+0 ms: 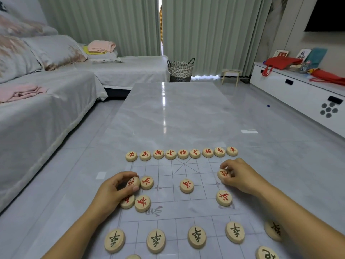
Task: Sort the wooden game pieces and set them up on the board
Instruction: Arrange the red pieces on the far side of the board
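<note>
Cannons seemed to be the step in hand. The left grip [115, 189] was clamped on the left cannon [133, 182] at the board's [203, 191] left edge, thumb and fingers curled round its rim. The right grip [240, 176] pinched the right cannon [224, 173] over the right side. To do it well, each should probably go down flat on a line crossing just near of the red back row [183, 154], then be released without a nudge. Red soldiers [186, 186] lay loose: one just beside the left cannon, seemingly touching it, two crowded by that wrist, one at centre, one near of the right cannon. The crowded ones looked easiest to knock. Black pieces [155, 241] lined the near rows. The board lay on a glossy counter [177, 113], with a sofa [46, 109] left and a basket [180, 71] far.
</note>
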A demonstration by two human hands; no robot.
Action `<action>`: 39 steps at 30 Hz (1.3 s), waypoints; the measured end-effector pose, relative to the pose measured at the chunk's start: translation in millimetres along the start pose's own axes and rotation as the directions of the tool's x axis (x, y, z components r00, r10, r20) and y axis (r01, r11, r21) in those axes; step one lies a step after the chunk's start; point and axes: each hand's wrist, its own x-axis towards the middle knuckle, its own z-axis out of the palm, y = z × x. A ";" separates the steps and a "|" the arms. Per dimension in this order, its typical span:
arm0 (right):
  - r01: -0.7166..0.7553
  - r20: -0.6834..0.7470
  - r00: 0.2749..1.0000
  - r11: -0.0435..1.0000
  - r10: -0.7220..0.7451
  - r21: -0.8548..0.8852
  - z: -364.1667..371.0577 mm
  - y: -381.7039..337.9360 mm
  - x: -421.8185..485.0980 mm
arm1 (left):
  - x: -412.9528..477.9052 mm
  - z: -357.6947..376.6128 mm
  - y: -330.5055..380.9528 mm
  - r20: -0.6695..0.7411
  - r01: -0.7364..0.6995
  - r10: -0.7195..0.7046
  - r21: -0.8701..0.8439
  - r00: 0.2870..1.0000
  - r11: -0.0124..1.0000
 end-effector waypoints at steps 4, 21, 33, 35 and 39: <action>-0.026 -0.083 0.996 0.999 0.028 0.033 -0.6 16.0 5.1 | -0.4 0.4 -0.3 -0.006 0.003 -0.003 0.020 1.000 1.000; 0.053 -0.247 0.967 0.997 -0.064 -0.049 17.2 38.0 14.1 | 4.0 11.4 8.1 -0.107 0.016 0.000 0.151 0.994 0.988; 0.087 -0.280 0.957 0.996 -0.081 0.009 20.9 43.8 16.8 | 39.2 42.9 33.3 -0.076 0.100 -0.076 0.411 0.994 0.906; 0.091 -0.283 0.955 0.996 -0.085 0.008 21.2 44.6 17.3 | 30.4 41.4 34.9 0.027 0.084 -0.108 0.461 0.994 0.883; 0.093 -0.278 0.956 0.996 -0.089 -0.001 20.9 43.7 17.3 | 25.7 31.3 35.6 -0.034 0.085 -0.079 0.537 0.996 0.839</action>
